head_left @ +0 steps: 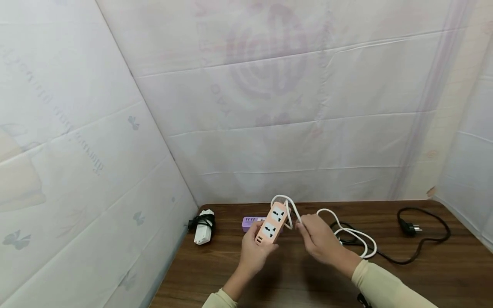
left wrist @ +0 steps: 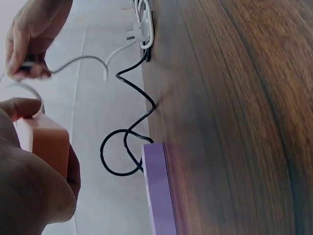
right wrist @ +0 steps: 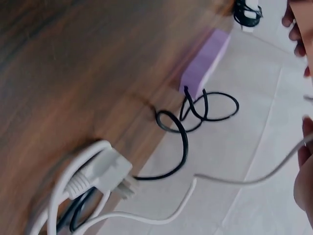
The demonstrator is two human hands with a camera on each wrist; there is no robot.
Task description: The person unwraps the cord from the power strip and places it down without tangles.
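Gripping the orange power strip (head_left: pixel 271 229) from below, the left hand (head_left: pixel 254 252) curls its fingers round the smooth rectangular plastic body, lifted above the table near the lower centre of the head view. The right hand (head_left: pixel 317 240) pinches the strip's thin white cord (head_left: pixel 356 234), which loops to a white plug (right wrist: pixel 105 172) lying on the dark wood-grain table (head_left: pixel 443 273). Behind the strip lies a flat purple power strip (left wrist: pixel 157 191) with a coiled black cable (head_left: pixel 423 239). A small white adapter (head_left: pixel 204 226) sits at left.
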